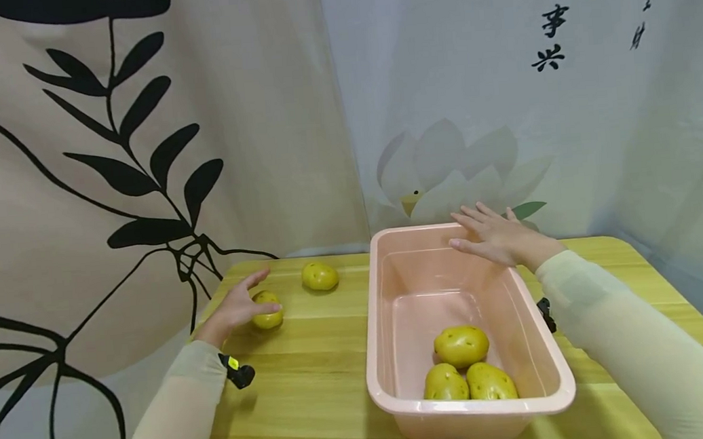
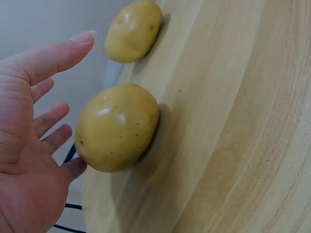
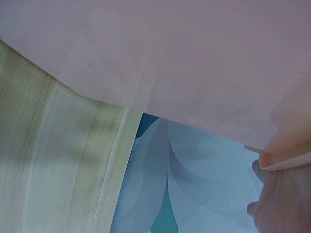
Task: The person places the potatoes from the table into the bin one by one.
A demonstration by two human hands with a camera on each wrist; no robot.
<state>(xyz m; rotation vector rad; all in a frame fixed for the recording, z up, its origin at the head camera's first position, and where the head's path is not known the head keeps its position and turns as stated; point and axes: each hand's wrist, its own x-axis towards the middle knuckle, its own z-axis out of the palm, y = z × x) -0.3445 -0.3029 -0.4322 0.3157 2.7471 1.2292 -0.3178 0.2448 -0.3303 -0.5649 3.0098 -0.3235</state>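
My left hand (image 1: 238, 311) reaches around a yellow potato (image 1: 268, 320) near the table's left edge, thumb and fingers spread. In the left wrist view the thumb stands off that potato (image 2: 118, 127); the little fingertip is at its side, and I cannot tell whether it touches. Another potato (image 1: 319, 276) lies just behind, to the right. My right hand (image 1: 500, 238), fingers extended, rests at the far right rim of a pink plastic basin (image 1: 464, 424). In the right wrist view the hand (image 3: 286, 204) is partly hidden by the basin's rim (image 3: 286, 161).
Several potatoes (image 1: 461, 346) lie together in the near end of the basin. The wooden table (image 1: 314, 385) stands against a hanging cloth (image 1: 273, 150) printed with black leaves, a pale lotus and dark characters.
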